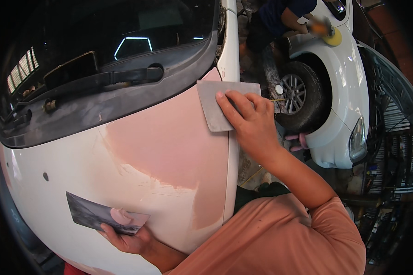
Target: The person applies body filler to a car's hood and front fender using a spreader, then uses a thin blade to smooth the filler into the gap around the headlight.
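My right hand (254, 123) presses a flat grey putty spreader (209, 107) against the hood's right edge, near the windshield corner, fingers spread over its face. Below it, pink body filler (165, 142) coats a wide patch of the white car hood (73, 160), with an uneven lower border. My left hand (128, 239) grips a dark, smeared rectangular mixing plate (89, 213) above the lower hood, thumb on top. A dollop of pink putty (120, 216) sits on that plate. The fingers under the plate are partly hidden.
A wiper arm (128, 75) lies along the dark cowl at the windshield's base. To the right stands another white car (342, 101) with its wheel (298, 94) showing. A co-worker (280, 20) holds a polisher with a yellow pad (333, 37) against its fender.
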Motion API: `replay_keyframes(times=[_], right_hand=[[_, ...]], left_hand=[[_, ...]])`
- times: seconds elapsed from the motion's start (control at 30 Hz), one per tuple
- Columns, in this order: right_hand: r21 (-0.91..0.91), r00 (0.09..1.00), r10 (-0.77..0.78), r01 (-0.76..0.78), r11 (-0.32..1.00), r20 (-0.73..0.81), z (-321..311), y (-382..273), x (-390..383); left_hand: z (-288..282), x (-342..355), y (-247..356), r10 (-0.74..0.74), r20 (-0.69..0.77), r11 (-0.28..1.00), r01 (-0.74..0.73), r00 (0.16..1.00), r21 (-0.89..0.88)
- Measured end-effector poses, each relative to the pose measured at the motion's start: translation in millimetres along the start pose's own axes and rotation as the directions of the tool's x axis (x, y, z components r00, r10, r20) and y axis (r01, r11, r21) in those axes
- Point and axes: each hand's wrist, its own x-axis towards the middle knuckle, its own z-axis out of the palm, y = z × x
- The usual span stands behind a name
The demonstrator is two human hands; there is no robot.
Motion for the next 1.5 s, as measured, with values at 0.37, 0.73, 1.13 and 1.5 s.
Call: replay_keyframes(times=[0.37,0.73,1.13,1.5], right_hand=[[-0.017,0.999,-0.033,0.034,0.999,0.01,-23,15,7],[0.03,0.992,-0.111,0.11,0.994,0.065,-16,-1,-4],[0.031,0.995,-0.098,0.098,0.995,0.016,-13,15,2],[0.755,0.936,0.289,-0.337,0.562,0.202,-80,48,-80]], left_hand=[[-9,3,-1,-0.017,0.091,0.999,0.019,0.996,-0.027],[-12,2,-1,-0.011,0.091,0.999,0.015,0.996,-0.042],[-5,2,-1,0.017,0.025,1.0,-0.016,1.0,-0.009],[-14,4,-6,-0.027,0.024,0.993,0.03,0.999,-0.118]])
